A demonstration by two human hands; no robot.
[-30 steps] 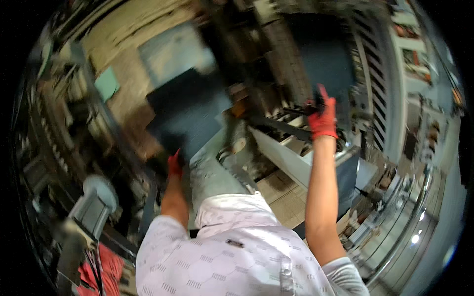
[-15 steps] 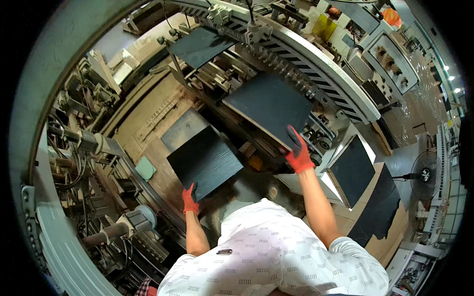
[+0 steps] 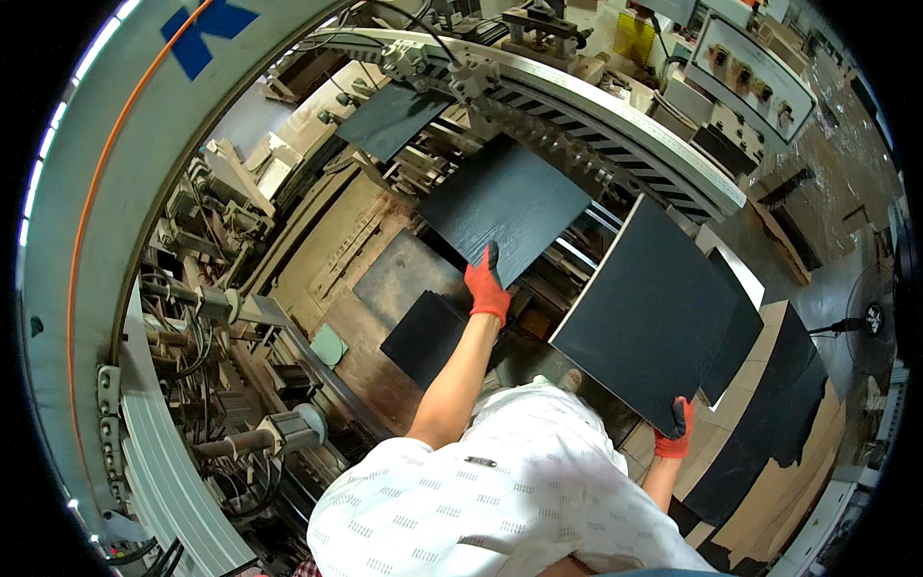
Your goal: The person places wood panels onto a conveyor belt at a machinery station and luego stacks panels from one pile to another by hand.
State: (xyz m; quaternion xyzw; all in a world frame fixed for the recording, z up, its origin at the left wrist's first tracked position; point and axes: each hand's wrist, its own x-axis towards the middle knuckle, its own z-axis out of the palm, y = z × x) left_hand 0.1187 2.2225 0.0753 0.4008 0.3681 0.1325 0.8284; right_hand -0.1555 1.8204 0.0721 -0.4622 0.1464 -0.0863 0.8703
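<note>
Left hand [image 3: 487, 288], in an orange glove, lay flat with fingers extended on the near edge of a dark panel [image 3: 505, 207] resting on the machine's roller bed [image 3: 615, 130] at 12 o'clock; nothing was gripped. Right hand [image 3: 675, 433], at 4 o'clock, had its fingers curled around the lower corner of a second dark panel [image 3: 649, 308], held tilted. Risk: the single-corner hold could let the tilted panel swing or slip onto the stacked panels [image 3: 769, 423] beside it. The flat left fingers sat near the rollers; a pinch seemed possible.
</note>
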